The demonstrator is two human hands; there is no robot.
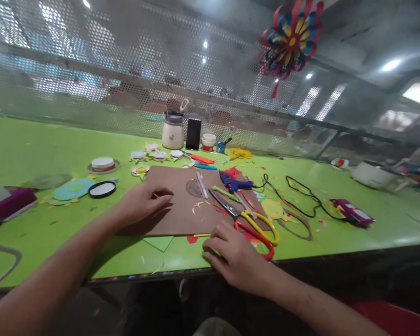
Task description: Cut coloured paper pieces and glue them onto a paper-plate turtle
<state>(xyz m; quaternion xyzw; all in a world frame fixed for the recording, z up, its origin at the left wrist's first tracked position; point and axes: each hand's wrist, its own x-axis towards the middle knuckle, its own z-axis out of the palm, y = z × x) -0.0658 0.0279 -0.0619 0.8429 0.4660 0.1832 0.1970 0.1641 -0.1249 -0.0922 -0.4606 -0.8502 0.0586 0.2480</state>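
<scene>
My left hand [143, 204] rests over the left part of a brown board [171, 224], its fingers loosely bent and apart, with nothing seen in it. By the table's front edge, my right hand [231, 252] is loosely curled with a gap between thumb and fingers; no object shows there. Just beyond it lie scissors [238, 214] with one yellow and one red handle, blades resting on the board. Also on the board are a clear round disc [193, 188], a whitish stick [202, 185], a blue glue gun [235, 181] and small paper scraps.
Paper flower pieces [75, 190] and a black-rimmed disc [102, 189] lie left. A pitcher [172, 130], a phone [193, 134] and a white-lidded tub [208, 142] stand behind. A black cord [304, 212] runs right to a purple device [352, 213]. Another purple device [12, 203] sits far left.
</scene>
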